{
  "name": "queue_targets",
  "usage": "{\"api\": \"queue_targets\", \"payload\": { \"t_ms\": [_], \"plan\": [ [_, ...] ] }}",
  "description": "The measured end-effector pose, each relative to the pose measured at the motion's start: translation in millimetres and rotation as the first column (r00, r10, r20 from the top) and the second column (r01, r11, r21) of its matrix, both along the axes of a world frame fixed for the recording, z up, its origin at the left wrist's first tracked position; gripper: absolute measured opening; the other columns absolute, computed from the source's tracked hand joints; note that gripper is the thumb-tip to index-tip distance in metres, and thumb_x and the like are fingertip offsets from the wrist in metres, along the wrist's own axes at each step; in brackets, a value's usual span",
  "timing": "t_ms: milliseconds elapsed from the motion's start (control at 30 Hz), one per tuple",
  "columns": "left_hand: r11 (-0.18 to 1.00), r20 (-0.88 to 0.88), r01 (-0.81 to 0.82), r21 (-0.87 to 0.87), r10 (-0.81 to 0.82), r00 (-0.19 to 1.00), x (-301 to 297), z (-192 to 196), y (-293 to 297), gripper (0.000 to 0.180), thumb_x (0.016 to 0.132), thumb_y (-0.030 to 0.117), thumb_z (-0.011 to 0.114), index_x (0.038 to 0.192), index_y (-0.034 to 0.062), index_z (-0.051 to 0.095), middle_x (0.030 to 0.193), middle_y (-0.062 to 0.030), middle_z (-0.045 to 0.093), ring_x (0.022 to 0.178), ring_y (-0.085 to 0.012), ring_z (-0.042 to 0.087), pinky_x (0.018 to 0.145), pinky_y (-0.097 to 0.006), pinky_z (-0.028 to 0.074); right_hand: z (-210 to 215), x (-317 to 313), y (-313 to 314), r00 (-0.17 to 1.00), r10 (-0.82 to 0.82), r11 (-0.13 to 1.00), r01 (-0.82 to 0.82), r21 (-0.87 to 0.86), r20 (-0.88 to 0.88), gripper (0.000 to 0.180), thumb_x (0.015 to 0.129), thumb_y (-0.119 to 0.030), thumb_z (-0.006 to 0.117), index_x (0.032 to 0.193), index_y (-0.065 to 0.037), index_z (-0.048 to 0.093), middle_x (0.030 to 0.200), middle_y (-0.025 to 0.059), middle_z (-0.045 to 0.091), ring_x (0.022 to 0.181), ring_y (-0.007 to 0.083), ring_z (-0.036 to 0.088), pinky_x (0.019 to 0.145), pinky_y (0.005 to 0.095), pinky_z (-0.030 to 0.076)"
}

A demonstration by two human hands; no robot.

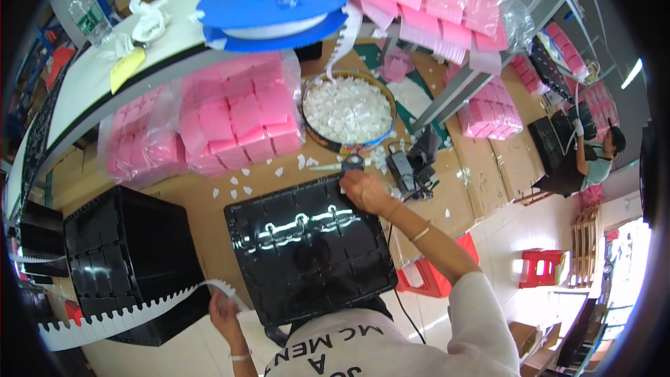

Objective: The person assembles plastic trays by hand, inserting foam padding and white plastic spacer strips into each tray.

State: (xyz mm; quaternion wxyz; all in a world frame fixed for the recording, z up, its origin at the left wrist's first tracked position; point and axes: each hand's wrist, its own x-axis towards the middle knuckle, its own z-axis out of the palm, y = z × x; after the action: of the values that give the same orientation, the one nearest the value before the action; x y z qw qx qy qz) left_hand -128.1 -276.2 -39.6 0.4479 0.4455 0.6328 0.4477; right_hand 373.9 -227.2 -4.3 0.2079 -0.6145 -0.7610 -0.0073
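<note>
A long white toothed plastic strip (129, 320) curves in from the lower left. My left hand (225, 315) pinches it close to its end, beside the near left corner of a glossy black plastic tray (314, 265). The tray lies in front of me with its ribbed face up. My right hand (366, 192) is at the tray's far right corner, fingers curled. Just beyond those fingers are scissors (351, 163) with dark handles, their blades pointing left. Whether the fingers grip the tray's rim or touch the handles is hidden.
Black trays (132, 258) are stacked at left. Beyond are plastic-wrapped pink bundles (237, 119), a round tin (342, 148) of white scraps and a black power adapter (403, 169). A shelf carries a blue reel (272, 3). A co-worker (593, 157) is at far right.
</note>
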Motion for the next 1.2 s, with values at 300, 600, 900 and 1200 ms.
{"api": "queue_targets", "payload": {
  "t_ms": [300,600,900,1200],
  "plan": [
    [0.985,0.027,0.094,-0.147,-0.091,0.995,25.7,76.2,-55.9,0.015,0.094,0.004,0.065,0.107,0.0008,0.06,0.087,-0.0031,0.064,0.065,-0.0089,0.059,0.055,-0.022,0.042,-0.5,-2.7,-18.4,0.995,0.018,0.996,-0.026,-0.082,-0.093,0.009,0.092,-0.013,0.06,0.091,-0.005,0.064,0.091,0.0135,0.062,0.088,0.0353,0.064,0.074,0.0444,0.053],
    [0.984,0.213,0.174,0.039,-0.178,0.961,100.2,117.7,49.8,0.01,0.096,0.008,0.065,0.104,0.0022,0.063,0.088,-0.0013,0.064,0.074,-0.0085,0.061,0.065,-0.021,0.045,19.2,40.2,9.9,0.896,-0.236,0.958,0.28,0.066,-0.375,0.013,0.086,-0.006,0.064,0.099,-0.006,0.067,0.093,0.018,0.066,0.09,0.0388,0.065,0.079,0.0455,0.052],
    [0.932,0.163,0.114,0.344,-0.179,0.97,119.8,73.9,232.2,0.03,0.096,0.018,0.069,0.122,0.0074,0.062,0.099,0.0004,0.062,0.085,-0.0077,0.059,0.066,-0.021,0.046,9.5,43.7,59.4,0.76,-0.544,0.806,0.591,0.032,-0.355,0.011,0.085,-0.008,0.065,0.095,-0.004,0.061,0.089,0.0193,0.065,0.085,0.0419,0.064,0.072,0.0499,0.051],
    [0.998,0.321,0.052,0.028,-0.058,0.945,174.1,61.6,313.6,0.047,0.095,0.016,0.071,0.137,0.0134,0.051,0.101,-0.0043,0.064,0.078,-0.0125,0.062,0.062,-0.023,0.048,-30.0,81.3,73.2,0.725,-0.549,0.74,0.653,0.163,-0.416,0.017,0.083,0.0,0.061,0.099,-0.005,0.064,0.093,0.0193,0.065,0.086,0.042,0.064,0.075,0.0483,0.052]
  ]
}}
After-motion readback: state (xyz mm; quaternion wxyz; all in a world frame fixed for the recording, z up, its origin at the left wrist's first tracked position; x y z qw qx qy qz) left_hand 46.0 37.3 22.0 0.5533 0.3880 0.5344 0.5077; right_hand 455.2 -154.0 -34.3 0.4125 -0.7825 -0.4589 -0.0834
